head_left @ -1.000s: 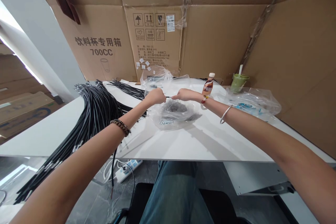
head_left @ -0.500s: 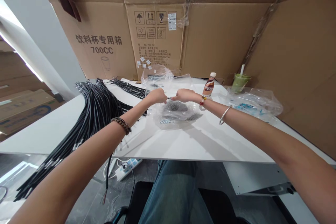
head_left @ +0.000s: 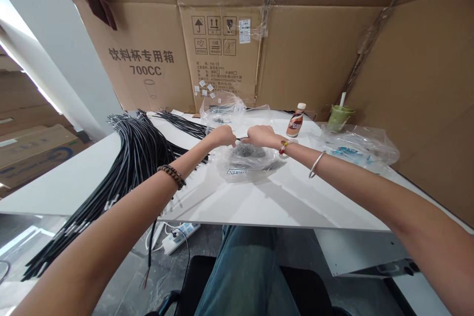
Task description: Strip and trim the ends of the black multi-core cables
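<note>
Over a clear plastic bag of small grey pieces, my two hands meet almost fingertip to fingertip. My left hand is closed in a pinch on what looks like the end of a thin black cable, of which only a short dark bit shows between the hands. My right hand is closed too, its fingers pressed at the other side of that dark bit; anything small inside them is hidden. To the left lies a thick bundle of black cables, draped over the table's front edge.
A smaller cable bundle and another clear bag lie behind my left hand. A drink bottle, a green cup and a crumpled plastic bag stand or lie rightward. Cardboard walls the white table's back.
Both hands keep nearly the same place and pinch above the bag. The right wrist has turned slightly, and the whole view has shifted a little.
</note>
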The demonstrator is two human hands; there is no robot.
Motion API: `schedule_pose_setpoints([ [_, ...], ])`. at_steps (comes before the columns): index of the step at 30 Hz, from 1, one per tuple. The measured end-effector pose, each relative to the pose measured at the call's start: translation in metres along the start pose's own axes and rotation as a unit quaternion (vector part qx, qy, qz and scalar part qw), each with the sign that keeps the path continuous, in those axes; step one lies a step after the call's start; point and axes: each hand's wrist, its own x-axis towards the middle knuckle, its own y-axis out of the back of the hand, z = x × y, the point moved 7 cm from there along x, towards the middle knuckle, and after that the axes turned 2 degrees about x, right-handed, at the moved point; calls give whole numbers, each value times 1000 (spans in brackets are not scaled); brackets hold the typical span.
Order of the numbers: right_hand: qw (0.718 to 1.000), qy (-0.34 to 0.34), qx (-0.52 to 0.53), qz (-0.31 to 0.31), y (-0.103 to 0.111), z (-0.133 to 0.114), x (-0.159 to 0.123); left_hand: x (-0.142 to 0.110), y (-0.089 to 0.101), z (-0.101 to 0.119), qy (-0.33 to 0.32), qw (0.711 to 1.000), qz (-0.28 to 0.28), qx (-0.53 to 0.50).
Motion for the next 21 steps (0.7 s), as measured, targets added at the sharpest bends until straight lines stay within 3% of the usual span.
schedule_pose_setpoints([
  [21,993,47,-95,58,3,-15,-11,-1,3,6,2,1000,2,-4],
])
